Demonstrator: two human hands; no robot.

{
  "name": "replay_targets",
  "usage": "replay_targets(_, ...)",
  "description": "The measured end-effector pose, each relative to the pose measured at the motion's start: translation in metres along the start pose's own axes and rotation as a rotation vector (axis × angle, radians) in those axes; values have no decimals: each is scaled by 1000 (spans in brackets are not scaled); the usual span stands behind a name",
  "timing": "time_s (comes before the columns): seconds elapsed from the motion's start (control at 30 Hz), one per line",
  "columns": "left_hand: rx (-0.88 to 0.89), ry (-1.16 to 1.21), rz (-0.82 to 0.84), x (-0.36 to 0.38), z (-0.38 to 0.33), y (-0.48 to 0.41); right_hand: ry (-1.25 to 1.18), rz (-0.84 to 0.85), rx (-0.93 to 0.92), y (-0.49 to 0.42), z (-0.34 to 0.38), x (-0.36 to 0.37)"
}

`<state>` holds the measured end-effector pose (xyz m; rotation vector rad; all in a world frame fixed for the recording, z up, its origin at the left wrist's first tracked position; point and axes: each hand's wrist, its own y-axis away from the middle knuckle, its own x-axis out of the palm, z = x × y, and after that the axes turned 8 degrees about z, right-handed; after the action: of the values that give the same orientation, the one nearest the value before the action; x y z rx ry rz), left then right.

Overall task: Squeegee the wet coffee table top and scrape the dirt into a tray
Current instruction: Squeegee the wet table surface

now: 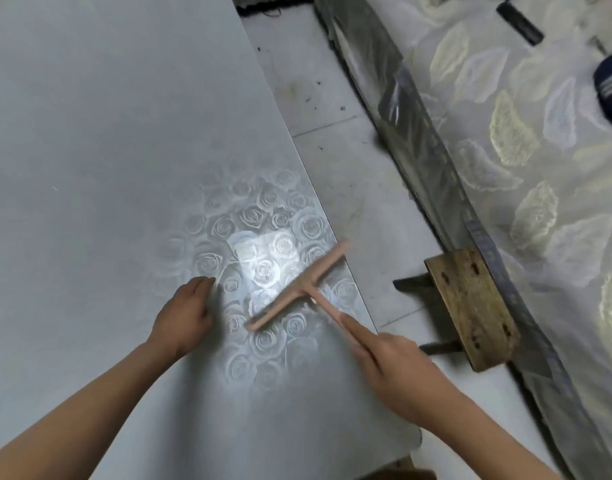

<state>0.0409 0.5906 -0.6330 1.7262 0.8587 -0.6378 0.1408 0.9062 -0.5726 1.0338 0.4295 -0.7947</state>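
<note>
Head view: squeegee (297, 289) working wet tabletop (89, 133).
Right hand (398, 368) grips handle, forefinger along it for pressure; left hand (185, 313) rests flat beside blade, likely bracing.

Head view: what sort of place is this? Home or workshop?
Most likely a home, probably a living room or bedroom. A rose-patterned table top stands on a tiled floor, beside furniture draped in a leaf-patterned cover. The tool in use is a small pink squeegee, a household item.
</note>
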Motion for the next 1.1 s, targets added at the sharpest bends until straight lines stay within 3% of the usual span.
replay_targets(0.1,-89,-71,21,-4,5,-3,16,105,61,-2,-15,-5)
replay_targets(0.27,-188,-97,72,-11,15,-5,-29,82,-80,-79,35,-11)
replay_targets(0.37,-178,-155,72,-21,26,-15,-7,96,-114,-107,52,-31)
replay_targets(0.53,-187,-187,124,-35,42,-28,104,109,-95,-81,19,-61)
replay_targets(0.63,-165,-226,156,-39,49,-35,27,159,-46,-75,15,-59)
replay_targets(0.93,-89,-251,283,-61,76,-50,-9,89,-58,-142,85,-45)
replay_targets(1.1,-55,-305,352,-67,88,-53,17,95,-12,-120,60,-67)
